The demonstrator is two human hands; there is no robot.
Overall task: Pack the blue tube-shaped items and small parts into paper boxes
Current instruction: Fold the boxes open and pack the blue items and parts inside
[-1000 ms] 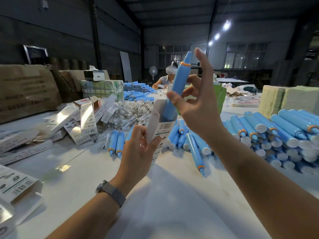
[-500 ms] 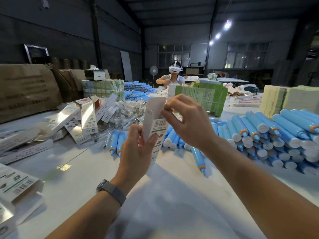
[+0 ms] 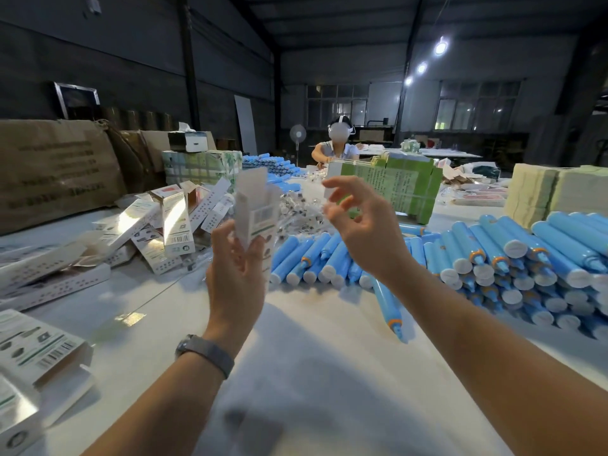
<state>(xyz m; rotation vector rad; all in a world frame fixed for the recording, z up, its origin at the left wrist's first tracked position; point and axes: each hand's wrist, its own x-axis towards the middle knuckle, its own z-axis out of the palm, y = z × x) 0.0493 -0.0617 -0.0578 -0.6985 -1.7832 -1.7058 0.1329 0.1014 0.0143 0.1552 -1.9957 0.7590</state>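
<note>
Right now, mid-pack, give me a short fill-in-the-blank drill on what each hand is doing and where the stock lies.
1. The left hand grips an upright white paper ____ with its top flap open.
2. The right hand holds ____.
3. The stacked blue plastic tubes lie to the person's ____.
4. The grey wristband is on the ____ wrist.

Missing: box; nothing; right; left

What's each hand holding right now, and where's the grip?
Left hand grips the paper box by its lower end, top flap open. Right hand holds nothing, fingers loosely curled beside the box.
</note>
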